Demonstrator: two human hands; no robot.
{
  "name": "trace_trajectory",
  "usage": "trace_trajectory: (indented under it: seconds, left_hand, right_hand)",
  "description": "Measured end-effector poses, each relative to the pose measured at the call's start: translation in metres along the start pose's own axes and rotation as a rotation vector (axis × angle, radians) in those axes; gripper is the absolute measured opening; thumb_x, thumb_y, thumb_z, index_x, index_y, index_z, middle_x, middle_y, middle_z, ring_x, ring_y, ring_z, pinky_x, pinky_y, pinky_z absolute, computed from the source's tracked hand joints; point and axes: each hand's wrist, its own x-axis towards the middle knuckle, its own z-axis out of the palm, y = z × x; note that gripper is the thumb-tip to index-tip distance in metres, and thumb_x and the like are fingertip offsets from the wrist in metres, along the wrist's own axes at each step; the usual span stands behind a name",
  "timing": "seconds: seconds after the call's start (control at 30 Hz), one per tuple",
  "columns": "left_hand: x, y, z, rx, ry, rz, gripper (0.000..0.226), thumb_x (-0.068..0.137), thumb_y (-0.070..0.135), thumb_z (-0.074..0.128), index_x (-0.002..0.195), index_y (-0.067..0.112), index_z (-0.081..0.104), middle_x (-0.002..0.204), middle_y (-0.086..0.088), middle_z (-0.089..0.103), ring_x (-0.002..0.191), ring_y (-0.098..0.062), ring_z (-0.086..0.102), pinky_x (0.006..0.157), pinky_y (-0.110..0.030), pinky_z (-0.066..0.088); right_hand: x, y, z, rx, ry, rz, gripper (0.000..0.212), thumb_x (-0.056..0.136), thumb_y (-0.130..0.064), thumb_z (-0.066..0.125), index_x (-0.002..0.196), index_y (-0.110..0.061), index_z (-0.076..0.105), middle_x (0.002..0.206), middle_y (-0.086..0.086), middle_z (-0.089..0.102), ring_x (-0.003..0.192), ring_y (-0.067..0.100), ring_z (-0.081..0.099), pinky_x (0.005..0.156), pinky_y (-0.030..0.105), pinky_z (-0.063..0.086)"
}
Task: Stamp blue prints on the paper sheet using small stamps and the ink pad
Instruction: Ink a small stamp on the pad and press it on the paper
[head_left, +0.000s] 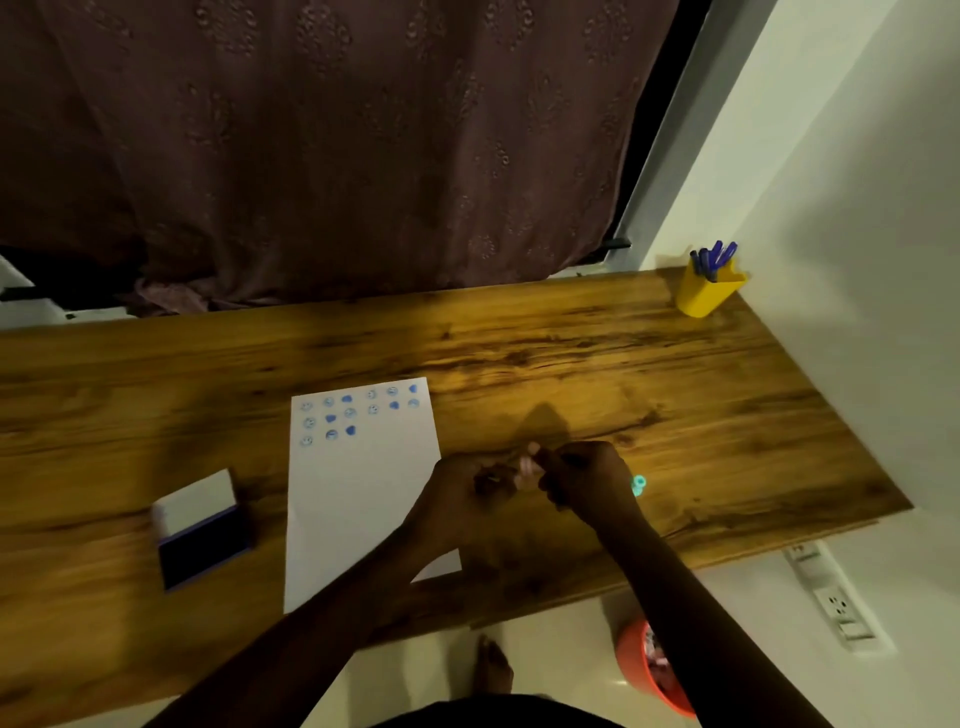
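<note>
A white paper sheet (358, 483) lies on the wooden desk (571, 353), with several blue prints in rows across its top. The open ink pad (202, 543), dark blue with its white lid tipped back, sits to the left of the sheet. My left hand (467, 491) and my right hand (587, 475) meet just right of the sheet, both closed around a small pale pink stamp (529, 464) held between them. A small teal stamp (638, 484) lies on the desk just right of my right hand.
A yellow pen holder (709, 291) with blue pens stands at the desk's far right corner by the white wall. A dark curtain (337, 145) hangs behind the desk. Below the desk edge are an orange bin (636, 660), a power strip (831, 597) and a bare foot (493, 667).
</note>
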Motion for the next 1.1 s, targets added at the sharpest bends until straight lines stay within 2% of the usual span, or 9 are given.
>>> trace_trajectory:
  seconds: [0.17, 0.3, 0.43, 0.6, 0.73, 0.87, 0.93, 1.0, 1.1]
  left_hand:
    - [-0.011, 0.005, -0.025, -0.195, 0.129, 0.020, 0.030, 0.089, 0.007, 0.077, 0.116, 0.019, 0.077, 0.115, -0.006, 0.079, 0.109, -0.023, 0.075, 0.099, -0.046, 0.059]
    - [-0.023, 0.004, -0.049, -0.249, 0.194, -0.012, 0.025, 0.089, 0.009, 0.078, 0.111, 0.019, 0.081, 0.105, -0.002, 0.082, 0.101, -0.019, 0.077, 0.091, -0.039, 0.063]
    - [-0.037, 0.001, -0.074, -0.357, 0.308, -0.069, 0.023, 0.088, 0.008, 0.078, 0.101, 0.026, 0.082, 0.101, -0.008, 0.082, 0.093, -0.029, 0.079, 0.086, -0.047, 0.065]
    - [-0.059, -0.011, -0.112, -0.368, 0.477, -0.129, 0.025, 0.088, 0.006, 0.078, 0.111, 0.015, 0.075, 0.117, -0.013, 0.075, 0.095, -0.021, 0.078, 0.082, -0.034, 0.066]
    - [-0.086, -0.022, -0.150, -0.389, 0.618, -0.181, 0.029, 0.089, 0.008, 0.077, 0.118, 0.006, 0.075, 0.112, -0.014, 0.078, 0.097, -0.029, 0.078, 0.090, -0.048, 0.063]
    - [-0.121, -0.042, -0.187, -0.416, 0.748, -0.224, 0.022, 0.090, 0.019, 0.077, 0.112, 0.019, 0.077, 0.097, -0.010, 0.081, 0.087, -0.036, 0.078, 0.072, -0.054, 0.065]
    - [-0.137, -0.055, -0.204, -0.488, 0.789, -0.234, 0.023, 0.091, 0.022, 0.076, 0.114, 0.023, 0.075, 0.098, -0.010, 0.081, 0.089, -0.036, 0.078, 0.068, -0.046, 0.067]
    - [-0.150, -0.067, -0.217, -0.473, 0.835, -0.237, 0.026, 0.092, 0.024, 0.075, 0.118, 0.023, 0.073, 0.105, -0.006, 0.080, 0.097, -0.028, 0.078, 0.076, -0.035, 0.064]
    - [-0.168, -0.083, -0.233, -0.448, 0.903, -0.240, 0.028, 0.093, 0.023, 0.075, 0.119, 0.016, 0.073, 0.108, -0.008, 0.079, 0.101, -0.026, 0.077, 0.093, -0.045, 0.060]
  right_hand:
    - [-0.011, -0.031, 0.025, 0.225, -0.131, 0.036, 0.029, 0.086, -0.038, 0.078, 0.078, -0.010, 0.081, 0.060, 0.005, 0.072, 0.045, 0.011, 0.059, 0.044, 0.022, 0.047]
    - [-0.014, -0.048, 0.045, 0.204, -0.207, -0.016, 0.028, 0.088, -0.037, 0.077, 0.080, -0.011, 0.080, 0.069, 0.011, 0.075, 0.054, 0.012, 0.063, 0.051, 0.020, 0.052]
    - [-0.016, -0.060, 0.063, 0.193, -0.282, -0.159, 0.013, 0.092, -0.029, 0.073, 0.088, -0.019, 0.081, 0.077, 0.015, 0.073, 0.062, 0.010, 0.061, 0.057, 0.018, 0.053]
    - [-0.016, -0.075, 0.091, 0.188, -0.338, -0.206, 0.011, 0.089, -0.024, 0.077, 0.098, -0.018, 0.081, 0.084, 0.006, 0.078, 0.069, 0.012, 0.068, 0.064, 0.021, 0.057]
    - [-0.018, -0.086, 0.130, -0.010, -0.315, -0.265, 0.021, 0.082, -0.027, 0.084, 0.098, -0.015, 0.079, 0.089, 0.000, 0.079, 0.081, 0.016, 0.074, 0.074, 0.029, 0.063]
    - [-0.025, -0.095, 0.175, -0.197, -0.363, -0.407, 0.026, 0.085, -0.033, 0.081, 0.101, -0.014, 0.075, 0.107, -0.002, 0.078, 0.098, 0.012, 0.072, 0.087, 0.031, 0.060]
    - [-0.030, -0.101, 0.200, -0.335, -0.416, -0.517, 0.026, 0.091, -0.040, 0.073, 0.103, -0.017, 0.072, 0.107, -0.002, 0.077, 0.095, 0.012, 0.072, 0.088, 0.030, 0.059]
    - [-0.034, -0.107, 0.224, -0.478, -0.469, -0.618, 0.026, 0.094, -0.043, 0.067, 0.103, -0.019, 0.069, 0.101, -0.001, 0.075, 0.089, 0.013, 0.071, 0.083, 0.029, 0.058]
    - [-0.042, -0.110, 0.261, -0.617, -0.530, -0.767, 0.021, 0.100, -0.040, 0.058, 0.101, -0.020, 0.065, 0.095, 0.001, 0.072, 0.085, 0.017, 0.069, 0.071, 0.020, 0.048]
